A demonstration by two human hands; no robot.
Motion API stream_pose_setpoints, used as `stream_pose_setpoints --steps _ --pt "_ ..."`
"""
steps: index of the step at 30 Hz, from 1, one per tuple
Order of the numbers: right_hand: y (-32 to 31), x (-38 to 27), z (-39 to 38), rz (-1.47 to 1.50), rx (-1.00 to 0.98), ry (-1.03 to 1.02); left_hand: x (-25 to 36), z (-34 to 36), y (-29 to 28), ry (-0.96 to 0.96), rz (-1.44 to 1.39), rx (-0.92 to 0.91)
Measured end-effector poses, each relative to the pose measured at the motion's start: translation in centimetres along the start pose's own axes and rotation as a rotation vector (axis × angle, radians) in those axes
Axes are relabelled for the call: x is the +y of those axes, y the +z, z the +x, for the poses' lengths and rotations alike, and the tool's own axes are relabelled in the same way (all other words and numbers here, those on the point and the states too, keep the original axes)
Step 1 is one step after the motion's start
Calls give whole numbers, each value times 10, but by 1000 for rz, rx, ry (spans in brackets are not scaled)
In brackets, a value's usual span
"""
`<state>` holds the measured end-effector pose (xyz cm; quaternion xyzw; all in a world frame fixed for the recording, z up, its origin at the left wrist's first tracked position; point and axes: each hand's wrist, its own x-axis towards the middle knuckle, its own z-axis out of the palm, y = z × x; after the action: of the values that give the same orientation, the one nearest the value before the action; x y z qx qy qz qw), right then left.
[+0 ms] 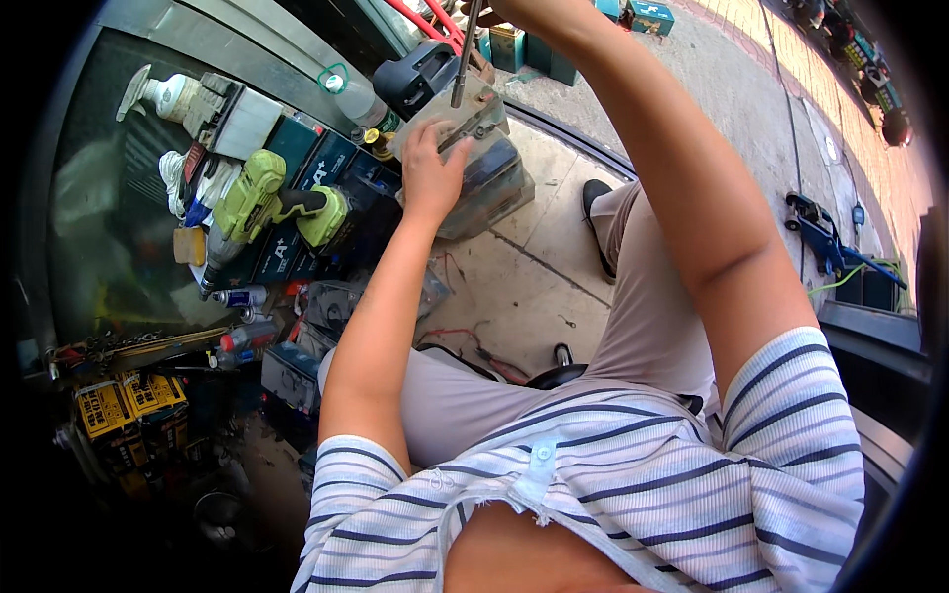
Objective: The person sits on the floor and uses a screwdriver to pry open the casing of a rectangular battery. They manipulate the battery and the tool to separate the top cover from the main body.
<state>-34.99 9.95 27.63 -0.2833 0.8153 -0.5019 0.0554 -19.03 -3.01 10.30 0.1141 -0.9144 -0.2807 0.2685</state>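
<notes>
A large worn battery (pixel 494 173) with a greyish, dusty case stands on the tiled floor ahead of me. My left hand (pixel 435 173) rests on its near left top edge, fingers spread and holding nothing. At the upper edge of the view, my right hand (pixel 516 10) closes around a long metal socket wrench (pixel 465 61). The wrench points down, its thicker end just above the battery top, near a terminal; whether they touch I cannot tell. Part of the right hand is cut off by the picture's edge.
To the left, a green cordless drill (pixel 252 203), a spray bottle (pixel 173 99) and a plastic bottle (pixel 358 104) crowd around boxed batteries (pixel 321 158). Yellow-black boxes (pixel 129 405) stand lower left. Red cable (pixel 465 336) lies on the floor. A blue floor jack (pixel 830 237) is outside, right.
</notes>
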Motion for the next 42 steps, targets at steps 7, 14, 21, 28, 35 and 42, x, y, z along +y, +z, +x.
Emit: stream_pose_setpoints --steps 7,14,21,28,35,42 --pt "-30 22 3 42 63 -76 -8 26 49 -231 114 -136" --pt "-50 40 -4 313 48 59 -7 30 50 -382 202 -173" --pt "-55 40 -9 344 41 60 -3 33 53 -436 293 -185" --pt "-56 29 -17 -7 44 6 -3 44 54 -437 318 -165" --pt "-16 31 -13 -56 53 -98 -4 30 47 -376 249 -142" --pt "8 23 -16 77 -22 -159 2 -3 14 -201 33 -140"
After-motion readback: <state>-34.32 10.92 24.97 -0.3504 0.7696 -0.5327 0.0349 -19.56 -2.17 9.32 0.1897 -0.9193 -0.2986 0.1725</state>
